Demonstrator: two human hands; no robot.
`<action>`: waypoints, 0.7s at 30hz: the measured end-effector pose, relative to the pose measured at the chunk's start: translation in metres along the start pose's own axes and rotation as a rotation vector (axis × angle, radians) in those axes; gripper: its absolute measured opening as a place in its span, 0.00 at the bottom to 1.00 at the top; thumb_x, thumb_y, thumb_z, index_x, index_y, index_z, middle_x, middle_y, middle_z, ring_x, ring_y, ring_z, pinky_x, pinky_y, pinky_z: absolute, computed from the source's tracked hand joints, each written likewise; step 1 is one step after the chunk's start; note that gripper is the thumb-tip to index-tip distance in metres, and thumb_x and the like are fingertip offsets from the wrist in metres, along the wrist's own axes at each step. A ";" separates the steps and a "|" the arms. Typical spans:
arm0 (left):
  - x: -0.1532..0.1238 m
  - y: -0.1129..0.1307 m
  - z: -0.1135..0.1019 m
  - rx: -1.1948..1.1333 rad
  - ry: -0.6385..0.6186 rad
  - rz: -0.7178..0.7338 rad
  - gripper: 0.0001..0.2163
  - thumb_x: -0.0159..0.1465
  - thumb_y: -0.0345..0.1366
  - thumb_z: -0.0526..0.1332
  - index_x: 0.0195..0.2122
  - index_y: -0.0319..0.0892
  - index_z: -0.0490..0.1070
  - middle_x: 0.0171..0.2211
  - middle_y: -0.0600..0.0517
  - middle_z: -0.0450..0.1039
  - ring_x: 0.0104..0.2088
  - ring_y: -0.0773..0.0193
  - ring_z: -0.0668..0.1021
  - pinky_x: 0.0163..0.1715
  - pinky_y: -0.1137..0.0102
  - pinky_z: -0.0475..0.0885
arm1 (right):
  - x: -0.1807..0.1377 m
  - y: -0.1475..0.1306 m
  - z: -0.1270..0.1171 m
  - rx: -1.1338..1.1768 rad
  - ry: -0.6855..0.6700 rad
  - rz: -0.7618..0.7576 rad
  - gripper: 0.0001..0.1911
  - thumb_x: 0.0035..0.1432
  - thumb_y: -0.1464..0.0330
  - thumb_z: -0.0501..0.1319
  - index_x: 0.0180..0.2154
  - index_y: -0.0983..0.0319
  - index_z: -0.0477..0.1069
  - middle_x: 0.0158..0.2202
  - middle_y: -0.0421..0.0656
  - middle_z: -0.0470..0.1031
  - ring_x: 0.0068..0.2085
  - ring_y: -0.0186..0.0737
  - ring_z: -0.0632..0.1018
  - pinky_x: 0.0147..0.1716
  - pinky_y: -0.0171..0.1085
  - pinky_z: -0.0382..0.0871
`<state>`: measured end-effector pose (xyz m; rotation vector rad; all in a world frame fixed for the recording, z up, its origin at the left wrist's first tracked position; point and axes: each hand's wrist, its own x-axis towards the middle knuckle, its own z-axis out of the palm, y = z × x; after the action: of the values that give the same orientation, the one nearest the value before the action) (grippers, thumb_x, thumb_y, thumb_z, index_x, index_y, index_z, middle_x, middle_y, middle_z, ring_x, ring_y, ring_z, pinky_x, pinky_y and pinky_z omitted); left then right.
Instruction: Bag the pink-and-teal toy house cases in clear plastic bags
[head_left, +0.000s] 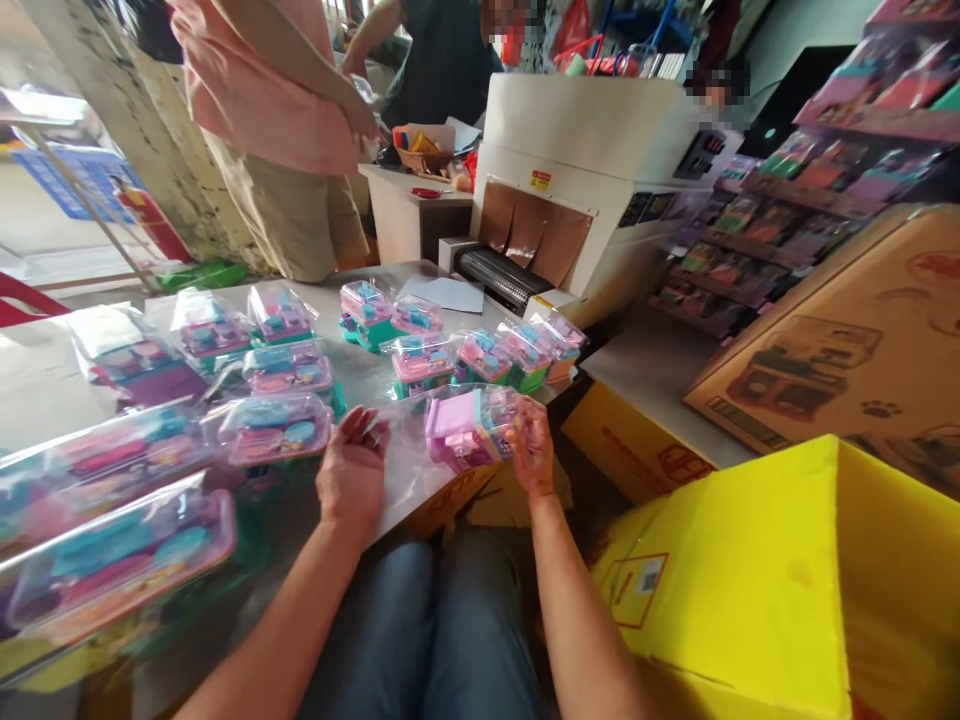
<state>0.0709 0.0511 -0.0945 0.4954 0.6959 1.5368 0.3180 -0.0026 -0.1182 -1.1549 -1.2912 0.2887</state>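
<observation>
In my right hand is a purple and pink plastic toy box in clear film, tilted on its side above the table's front edge. The fingers wrap round its right end. To the left, my left hand is palm up, its fingers loosely bent and apart, with nothing visible in them. Close beside it lies a wrapped toy set with pink and blue pieces under a clear lid. Loose film trails from the held box toward my left hand.
Several wrapped toy sets stand on the grey table. A white machine with a roller conveyor is behind. An open yellow carton and a brown carton flank the right. Two people stand at the back.
</observation>
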 end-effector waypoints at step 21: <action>0.007 -0.040 0.062 0.078 -0.522 -0.698 0.23 0.62 0.53 0.62 0.47 0.39 0.74 0.32 0.45 0.79 0.27 0.57 0.80 0.23 0.67 0.74 | -0.021 0.012 0.007 0.070 0.031 0.010 0.26 0.64 0.51 0.54 0.58 0.55 0.58 0.62 0.50 0.61 0.65 0.47 0.65 0.63 0.51 0.61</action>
<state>0.1409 0.0661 -0.0781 0.6017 0.4462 0.6847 0.3098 -0.0088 -0.1417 -1.1025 -1.2389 0.3196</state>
